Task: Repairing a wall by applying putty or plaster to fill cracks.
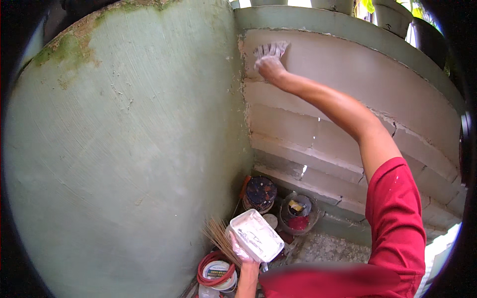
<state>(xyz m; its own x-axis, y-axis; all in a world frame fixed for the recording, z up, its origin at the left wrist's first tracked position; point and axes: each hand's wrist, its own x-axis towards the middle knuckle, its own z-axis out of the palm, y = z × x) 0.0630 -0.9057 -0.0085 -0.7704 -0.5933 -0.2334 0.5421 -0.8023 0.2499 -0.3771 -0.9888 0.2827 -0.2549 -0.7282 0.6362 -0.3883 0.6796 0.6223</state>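
Note:
My left hand (240, 251) grips a white rectangular tub (255, 235) from its left side and below. Pale, smeared paste coats the inside of the tub. High on the wall, my right hand (271, 62) is pressed close to the upper pinkish panel (343, 57), near the corner. Its fingers look caked with pale grey paste and bent together; whatever they hold against the surface is too small and blurred to name. My right arm reaches up across the panelled wall in a red sleeve.
A large green plastered wall (149, 124) stands on my left. Below lie a dark-lidded bucket (260, 192), a clear basin (314, 218) with items inside, a bundle of thin sticks (218, 237), and a red hose (201, 273) around a white bucket. Plant pots (392, 17) line the ledge above.

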